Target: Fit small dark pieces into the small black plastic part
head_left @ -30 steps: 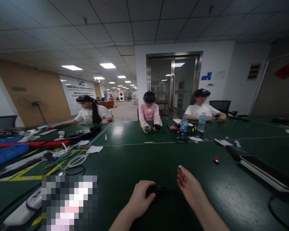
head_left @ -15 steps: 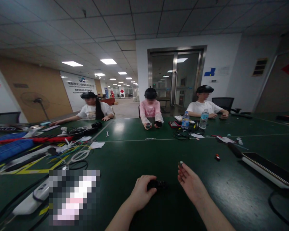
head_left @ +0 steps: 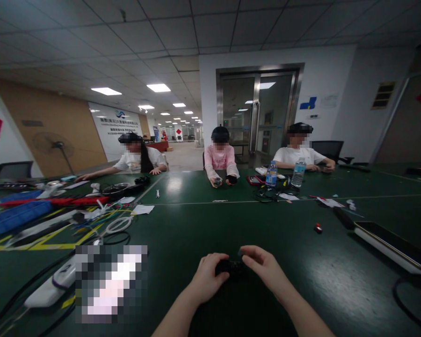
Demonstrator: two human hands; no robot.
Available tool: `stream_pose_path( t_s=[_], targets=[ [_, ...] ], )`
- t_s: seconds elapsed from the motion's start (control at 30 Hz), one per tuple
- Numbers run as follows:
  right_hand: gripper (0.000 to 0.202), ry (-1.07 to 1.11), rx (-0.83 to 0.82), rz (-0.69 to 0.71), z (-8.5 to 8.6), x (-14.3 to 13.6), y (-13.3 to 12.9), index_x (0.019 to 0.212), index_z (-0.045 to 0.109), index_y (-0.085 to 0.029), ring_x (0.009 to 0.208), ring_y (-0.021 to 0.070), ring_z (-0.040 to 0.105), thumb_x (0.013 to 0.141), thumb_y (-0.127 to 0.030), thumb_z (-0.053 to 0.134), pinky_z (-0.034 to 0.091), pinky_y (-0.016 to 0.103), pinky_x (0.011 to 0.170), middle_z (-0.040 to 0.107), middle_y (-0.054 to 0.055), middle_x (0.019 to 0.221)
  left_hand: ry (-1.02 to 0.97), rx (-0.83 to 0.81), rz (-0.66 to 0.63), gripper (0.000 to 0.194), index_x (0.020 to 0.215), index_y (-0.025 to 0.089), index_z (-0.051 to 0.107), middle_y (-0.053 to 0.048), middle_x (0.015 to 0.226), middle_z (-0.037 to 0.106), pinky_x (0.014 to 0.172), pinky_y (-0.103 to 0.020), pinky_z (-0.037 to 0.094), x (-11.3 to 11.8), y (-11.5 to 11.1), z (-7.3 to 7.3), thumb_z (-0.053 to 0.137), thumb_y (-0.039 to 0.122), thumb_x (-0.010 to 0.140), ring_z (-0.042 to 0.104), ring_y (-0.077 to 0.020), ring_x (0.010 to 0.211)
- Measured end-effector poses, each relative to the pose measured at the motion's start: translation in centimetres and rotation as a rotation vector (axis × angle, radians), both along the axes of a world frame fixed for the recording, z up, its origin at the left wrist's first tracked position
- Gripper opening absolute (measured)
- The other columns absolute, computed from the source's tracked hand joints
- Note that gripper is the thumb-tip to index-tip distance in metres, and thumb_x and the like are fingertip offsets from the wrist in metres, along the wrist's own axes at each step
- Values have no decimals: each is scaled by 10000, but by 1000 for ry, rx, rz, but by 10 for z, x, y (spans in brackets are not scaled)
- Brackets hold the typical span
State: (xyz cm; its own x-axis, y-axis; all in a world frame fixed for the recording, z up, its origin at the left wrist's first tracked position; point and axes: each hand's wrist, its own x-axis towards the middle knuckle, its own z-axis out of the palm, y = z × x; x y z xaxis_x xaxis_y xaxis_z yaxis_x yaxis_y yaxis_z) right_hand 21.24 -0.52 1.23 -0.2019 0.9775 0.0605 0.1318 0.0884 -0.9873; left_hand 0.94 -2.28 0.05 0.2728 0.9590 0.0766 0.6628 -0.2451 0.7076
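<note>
Near the middle of the dark green table [head_left: 182,224], my left hand [head_left: 208,276] is wrapped round a small dark object [head_left: 234,267] with an oblong shape. Its exact kind is too dark to make out. My right hand [head_left: 264,269] pinches a small grey piece [head_left: 240,252] between thumb and fingertips, close above the dark object's right end. Whether the two touch, I cannot tell. A small red and silver item [head_left: 317,228] lies farther off to the right.
On the left are a white power strip [head_left: 49,285], cables [head_left: 117,224] and blue trays [head_left: 19,217]. A flat white-edged device [head_left: 395,245] lies at right. Water bottles [head_left: 297,173] stand across the table, where several people sit, one in a pink top [head_left: 219,158].
My right hand has moved left and turned inward, bringing the small grey piece from apart to beside the dark object. My left hand keeps its hold in nearly the same place.
</note>
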Motion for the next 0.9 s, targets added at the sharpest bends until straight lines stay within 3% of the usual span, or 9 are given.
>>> stream_pose_path(
  t_s=[0.17, 0.27, 0.63, 0.9],
  targets=[
    [162, -249, 103, 99, -1, -5, -7, 819, 717, -276, 932, 245, 562, 667, -247, 672, 402, 375, 868, 671, 7, 884, 0, -13, -8, 428, 1178, 237, 532, -39, 1195, 560, 975, -353, 352, -1, -2, 2, 583, 242, 754, 460, -228, 1121],
    [170, -406, 160, 147, 2, -7, -9, 830, 710, -295, 949, 240, 549, 700, -219, 629, 403, 372, 866, 660, 5, 920, 13, -21, -12, 430, 1177, 238, 532, -36, 1196, 558, 979, -355, 348, 0, -2, 3, 584, 230, 750, 460, -228, 1123],
    [188, -358, 153, 127, 3, -6, -7, 913, 688, -284, 958, 230, 560, 751, -250, 597, 410, 355, 866, 649, 7, 945, 27, -3, -37, 398, 1172, 241, 541, -31, 1182, 569, 963, -347, 348, 1, -1, 4, 566, 266, 776, 474, -225, 1111],
    [192, -493, 174, 139, 3, -7, -8, 876, 708, -303, 968, 242, 550, 705, -238, 648, 408, 373, 871, 618, 16, 976, 40, 4, -34, 414, 1173, 241, 542, -38, 1198, 562, 977, -359, 332, 1, -1, 4, 559, 253, 759, 469, -234, 1115]
  ],
)
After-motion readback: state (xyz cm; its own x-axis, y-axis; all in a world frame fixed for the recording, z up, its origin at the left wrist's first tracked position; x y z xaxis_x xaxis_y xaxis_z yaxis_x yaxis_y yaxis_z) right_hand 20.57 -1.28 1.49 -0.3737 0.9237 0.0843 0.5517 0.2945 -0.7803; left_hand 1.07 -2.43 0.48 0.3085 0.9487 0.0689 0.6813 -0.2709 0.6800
